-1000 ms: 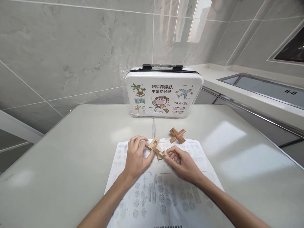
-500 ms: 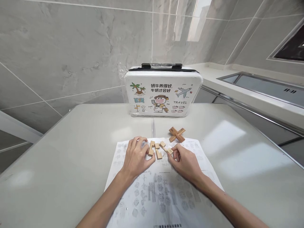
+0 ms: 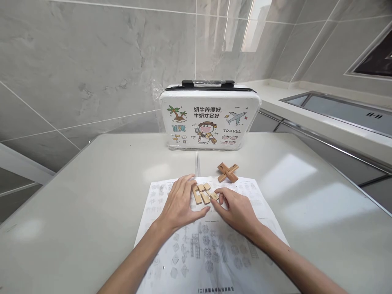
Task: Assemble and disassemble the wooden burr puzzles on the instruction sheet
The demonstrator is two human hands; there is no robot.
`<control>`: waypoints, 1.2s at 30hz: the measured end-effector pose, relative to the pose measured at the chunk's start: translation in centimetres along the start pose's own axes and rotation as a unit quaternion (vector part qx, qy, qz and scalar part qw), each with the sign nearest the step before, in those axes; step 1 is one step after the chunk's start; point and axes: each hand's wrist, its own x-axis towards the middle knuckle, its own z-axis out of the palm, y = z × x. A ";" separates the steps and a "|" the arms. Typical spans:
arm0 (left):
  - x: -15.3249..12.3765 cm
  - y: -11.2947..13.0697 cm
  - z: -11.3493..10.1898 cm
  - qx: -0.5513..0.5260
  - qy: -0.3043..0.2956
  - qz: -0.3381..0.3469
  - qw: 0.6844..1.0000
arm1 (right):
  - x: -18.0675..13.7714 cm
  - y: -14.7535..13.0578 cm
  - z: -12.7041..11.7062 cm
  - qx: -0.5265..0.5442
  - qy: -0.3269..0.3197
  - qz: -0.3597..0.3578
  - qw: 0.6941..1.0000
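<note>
Lying beside wide left grip (image 3: pixel 177 204): notched wooden pieces (image 3: pixel 205 199); right grip (image 3: pixel 238 208) pinching rightmost piece (image 3: pixel 214 196).

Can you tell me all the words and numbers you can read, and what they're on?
"奶牛养得好, 牛奶才会好": white case, upper middle.
"TRAVEL": same case, under the plane picture.
Little words by the cartoon figure: too small to be sure.
Brown wooden cross: dark marks, too blurred.
Pale wooden block at the right hand: small mark, too blurred.
Printed sheet: too small and faint.
</note>
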 end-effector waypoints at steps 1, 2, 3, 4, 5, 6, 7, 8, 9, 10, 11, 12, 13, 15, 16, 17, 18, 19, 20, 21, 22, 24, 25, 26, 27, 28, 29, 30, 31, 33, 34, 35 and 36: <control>0.0 -0.2 0.2 -0.008 -0.010 0.002 1.000 | 0.0 0.0 0.0 0.005 -0.004 -0.010 1.000; -0.1 -0.3 0.3 -0.015 -0.019 0.003 1.000 | 0.0 0.1 0.0 0.010 -0.009 -0.022 1.000; -0.1 -0.4 0.4 -0.021 -0.027 0.002 0.999 | -0.1 0.1 0.0 0.014 -0.014 -0.036 0.999; -0.1 -0.4 0.5 -0.026 -0.034 0.001 0.999 | -0.1 0.1 -0.1 0.018 -0.018 -0.050 0.998; -0.1 -0.4 0.5 -0.030 -0.040 -0.001 0.999 | -0.1 0.0 -0.1 0.020 -0.022 -0.064 0.998; -0.1 -0.3 0.5 -0.035 -0.045 -0.003 0.998 | -0.1 0.0 -0.2 0.022 -0.026 -0.076 0.996; -0.1 -0.2 0.5 -0.039 -0.051 -0.004 0.998 | -0.1 -0.1 -0.2 0.024 -0.031 -0.087 0.995; -0.1 -0.1 0.4 -0.044 -0.056 -0.005 0.997 | 0.0 -0.2 -0.3 0.028 -0.035 -0.096 0.994; -0.1 0.0 0.4 -0.049 -0.059 -0.007 0.997 | 0.0 -0.3 -0.4 0.035 -0.040 -0.104 0.993; 0.0 0.0 0.3 -0.053 -0.062 -0.009 0.997 | 0.0 -0.3 -0.4 0.043 -0.045 -0.111 0.992; 0.0 0.1 0.3 -0.059 -0.066 -0.009 0.996 | 0.0 -0.4 -0.5 0.051 -0.051 -0.118 0.990; 0.1 0.1 0.2 -0.065 -0.070 -0.008 0.995 | 0.0 -0.5 -0.6 0.061 -0.056 -0.123 0.989; 0.1 0.1 0.1 -0.072 -0.075 -0.006 0.995 | 0.1 -0.5 -0.6 0.069 -0.061 -0.127 0.988; 0.2 0.1 0.0 -0.085 -0.089 -0.002 0.992 | 0.1 -0.5 -0.7 0.084 -0.068 -0.128 0.986; 0.2 0.0 0.0 -0.091 -0.095 -0.002 0.991 | 0.1 -0.5 -0.7 0.090 -0.071 -0.126 0.985; 0.3 -0.1 0.0 -0.096 -0.102 -0.005 0.990 | 0.1 -0.5 -0.8 0.095 -0.076 -0.124 0.985; 0.3 -0.1 0.0 -0.100 -0.107 -0.009 0.989 | 0.2 -0.6 -0.8 0.099 -0.081 -0.123 0.984; 0.3 -0.2 0.0 -0.102 -0.111 -0.013 0.988 | 0.2 -0.6 -0.9 0.103 -0.086 -0.122 0.983; 0.3 -0.2 0.0 -0.105 -0.113 -0.014 0.988 | 0.2 -0.6 -1.0 0.107 -0.091 -0.119 0.983; 0.2 -0.3 0.1 -0.106 -0.113 -0.014 0.988 | 0.2 -0.6 -1.0 0.110 -0.095 -0.112 0.983; 0.2 -0.4 0.1 -0.107 -0.110 -0.011 0.988 | 0.2 -0.7 -1.1 0.114 -0.098 -0.101 0.984; 0.2 -0.7 0.2 -0.099 -0.097 -0.006 0.990 | 0.3 -0.7 -1.2 0.123 -0.102 -0.073 0.984; 0.2 -1.0 0.1 -0.089 -0.087 -0.006 0.992 | 0.3 -0.7 -1.2 0.129 -0.104 -0.060 0.984; 0.3 -1.4 0.1 -0.075 -0.072 -0.011 0.994 | 0.3 -0.7 -1.2 0.133 -0.106 -0.053 0.984; 0.3 -1.8 -0.1 -0.059 -0.054 -0.020 0.997 | 0.3 -0.7 -1.3 0.137 -0.108 -0.049 0.983; 0.4 -2.4 -0.4 -0.042 -0.033 -0.034 0.998 | 0.3 -0.6 -1.3 0.138 -0.110 -0.049 0.983; 0.4 -3.0 -0.7 -0.024 -0.012 -0.049 0.998 | 0.3 -0.6 -1.3 0.137 -0.111 -0.051 0.983; 0.5 -3.6 -1.0 -0.009 0.008 -0.064 0.998 | 0.3 -0.6 -1.3 0.134 -0.111 -0.053 0.983; 0.5 -4.3 -1.4 0.005 0.026 -0.080 0.996 | 0.3 -0.5 -1.3 0.129 -0.111 -0.056 0.984; 0.6 -5.6 -2.1 0.029 0.048 -0.104 0.993 | 0.2 -0.5 -1.3 0.121 -0.110 -0.061 0.985; 0.6 -6.2 -2.3 0.040 0.055 -0.115 0.991 | 0.2 -0.5 -1.3 0.119 -0.109 -0.064 0.985; 0.6 -6.7 -2.6 0.050 0.060 -0.125 0.989 | 0.2 -0.5 -1.3 0.117 -0.107 -0.067 0.985; 0.6 -7.1 -2.7 0.059 0.064 -0.133 0.987 | 0.2 -0.5 -1.3 0.115 -0.105 -0.070 0.985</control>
